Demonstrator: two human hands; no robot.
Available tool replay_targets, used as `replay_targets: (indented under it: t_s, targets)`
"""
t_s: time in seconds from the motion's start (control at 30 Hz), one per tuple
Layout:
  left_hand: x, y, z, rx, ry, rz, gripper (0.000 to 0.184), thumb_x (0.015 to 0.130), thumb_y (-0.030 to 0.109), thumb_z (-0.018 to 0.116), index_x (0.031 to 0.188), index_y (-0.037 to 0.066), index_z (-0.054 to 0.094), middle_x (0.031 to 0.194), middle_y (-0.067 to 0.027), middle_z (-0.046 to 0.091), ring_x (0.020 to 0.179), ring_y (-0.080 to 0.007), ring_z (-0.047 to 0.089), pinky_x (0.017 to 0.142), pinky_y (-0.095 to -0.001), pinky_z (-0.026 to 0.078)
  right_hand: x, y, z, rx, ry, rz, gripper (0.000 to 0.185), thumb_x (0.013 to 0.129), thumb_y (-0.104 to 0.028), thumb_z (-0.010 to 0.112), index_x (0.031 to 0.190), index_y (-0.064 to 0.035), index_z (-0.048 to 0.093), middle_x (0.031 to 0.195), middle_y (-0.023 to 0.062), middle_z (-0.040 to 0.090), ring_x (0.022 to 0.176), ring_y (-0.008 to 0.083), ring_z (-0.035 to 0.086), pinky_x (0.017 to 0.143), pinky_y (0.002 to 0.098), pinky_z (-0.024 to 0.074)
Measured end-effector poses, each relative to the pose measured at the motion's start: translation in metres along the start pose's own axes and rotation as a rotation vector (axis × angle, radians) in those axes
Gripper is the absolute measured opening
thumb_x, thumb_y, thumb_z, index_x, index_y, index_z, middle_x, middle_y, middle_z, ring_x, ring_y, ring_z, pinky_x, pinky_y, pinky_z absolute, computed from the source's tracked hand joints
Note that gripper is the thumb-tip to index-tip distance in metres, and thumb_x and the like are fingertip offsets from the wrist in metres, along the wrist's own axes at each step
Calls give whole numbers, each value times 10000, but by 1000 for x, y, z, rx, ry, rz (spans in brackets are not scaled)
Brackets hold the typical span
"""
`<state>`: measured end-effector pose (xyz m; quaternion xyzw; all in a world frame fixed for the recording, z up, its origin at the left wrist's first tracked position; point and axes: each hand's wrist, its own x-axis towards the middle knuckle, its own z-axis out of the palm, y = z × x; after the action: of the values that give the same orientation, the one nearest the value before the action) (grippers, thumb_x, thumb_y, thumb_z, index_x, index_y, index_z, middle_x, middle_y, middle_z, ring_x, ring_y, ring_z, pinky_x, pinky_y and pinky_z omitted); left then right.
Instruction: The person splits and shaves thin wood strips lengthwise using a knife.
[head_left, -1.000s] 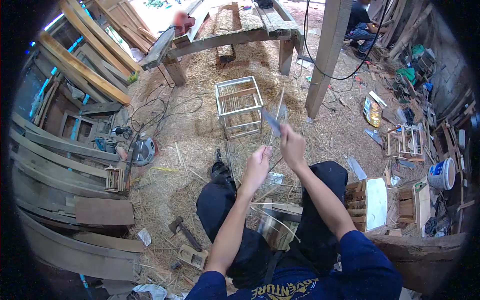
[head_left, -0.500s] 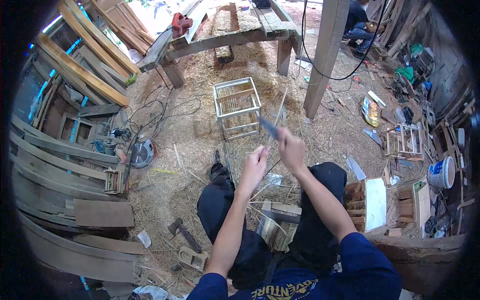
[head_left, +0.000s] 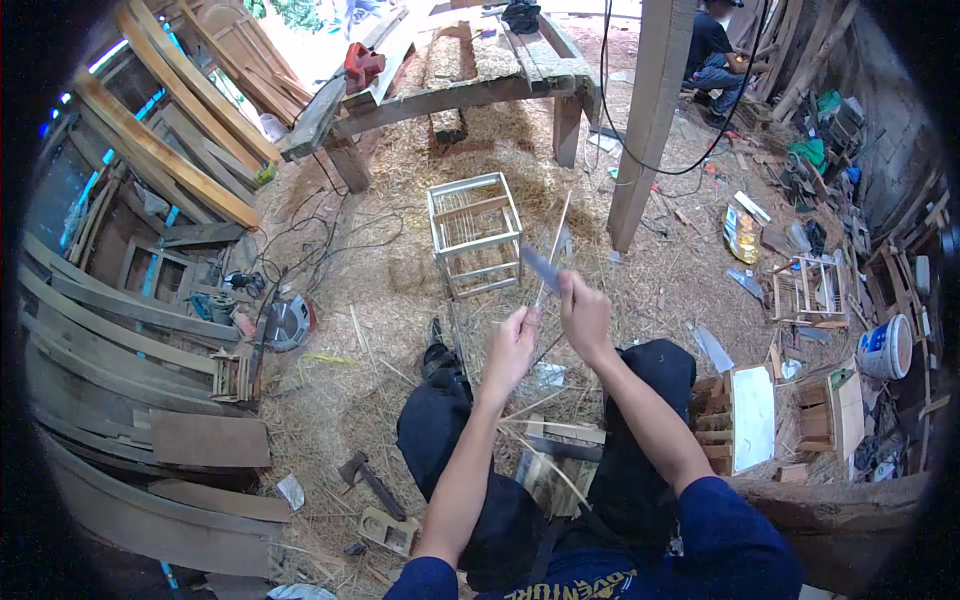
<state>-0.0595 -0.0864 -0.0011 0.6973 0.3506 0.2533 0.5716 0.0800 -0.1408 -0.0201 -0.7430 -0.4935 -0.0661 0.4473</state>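
My left hand (head_left: 512, 345) is closed around a thin pale wooden strip (head_left: 559, 236) that slants up and away from me. My right hand (head_left: 586, 318) grips a knife by its handle, which the fingers hide. Its broad grey blade (head_left: 540, 268) points up and left, close against the strip; whether the edge touches it I cannot tell. Between my knees lie short wooden blocks (head_left: 568, 432) and several loose thin strips. Beyond my hands a small pale wooden frame (head_left: 476, 243) with thin bars stands on the shavings.
A rough workbench (head_left: 460, 108) with a red power tool (head_left: 364, 66) stands ahead, beside a wooden post (head_left: 652, 130). A circular saw (head_left: 290, 322) and a hatchet (head_left: 372, 486) lie left. A white bucket (head_left: 884, 348) stands right. A co-worker (head_left: 715, 60) sits at the back right.
Both hands stay close together on the knife and strip. The blade has shifted slightly lower along the strip, and the whole view has tipped a little.
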Motion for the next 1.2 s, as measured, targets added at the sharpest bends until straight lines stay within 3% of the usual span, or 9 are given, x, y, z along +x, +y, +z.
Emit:
replay_targets:
  t_s: [0.07,0.23,0.4,0.5,0.6,0.7,0.8,1.03,1.2]
  targets:
    - [0,-18,1,-22,22,32,413,1052,355,509,953,-28,626,636,-68,547,589,-132,491,553,-347,414,-18,-10,-3,-4,-77,-90,299,1038,-324,469,884,-104,601,620,175,615,563,362,645,504,485,480]
    - [-7,-5,1,60,14,38,442,1051,370,507,967,-45,632,626,-80,530,586,-128,493,554,-346,411,-16,-23,-20,92,-237,63,349,1045,-350,456,895,-79,615,622,196,617,581,403,637,528,506,476]
    - [-6,-5,8,-27,-31,22,458,1046,437,500,964,8,640,683,10,503,619,-79,447,559,-282,372,-9,-16,-33,403,-407,225,416,1050,-372,451,992,-18,662,704,225,636,637,362,636,612,463,481]
    - [-2,-6,12,-70,-83,-21,432,1041,442,514,1026,33,654,722,54,497,631,-44,425,555,-239,343,-8,-2,-34,561,-435,269,450,1046,-399,468,1028,3,667,746,201,640,681,262,630,670,413,488]
    - [1,-2,20,-121,-84,-28,409,1040,428,524,1033,38,648,723,64,491,626,-37,418,545,-229,333,0,9,-43,426,-615,263,464,1041,-411,487,1054,14,673,805,153,672,752,179,626,720,379,500]
    - [3,-3,21,-121,-79,-30,386,1041,417,528,1028,47,639,719,72,483,624,-31,409,539,-224,326,-2,14,-39,649,-563,260,469,1030,-427,514,1056,10,682,845,89,682,799,141,606,757,344,496]
    - [5,-9,20,-103,-101,-11,363,1043,408,529,1011,60,627,713,76,476,612,-24,397,526,-220,316,-1,15,-38,701,-546,224,494,1024,-453,524,1063,14,683,885,44,684,828,124,600,766,318,491]
    - [-2,13,9,-287,-204,-205,333,1035,419,536,1030,89,580,700,69,458,511,-12,349,438,-203,254,2,7,-47,869,-803,627,532,1032,-486,507,1029,11,696,849,17,652,795,100,577,722,289,478]
    - [-5,6,-3,-370,-301,-227,353,1041,432,512,1126,90,535,762,43,488,518,-20,338,465,-194,263,5,1,-43,896,-668,387,524,1015,-493,544,1012,7,700,824,-6,636,740,90,557,655,293,459]
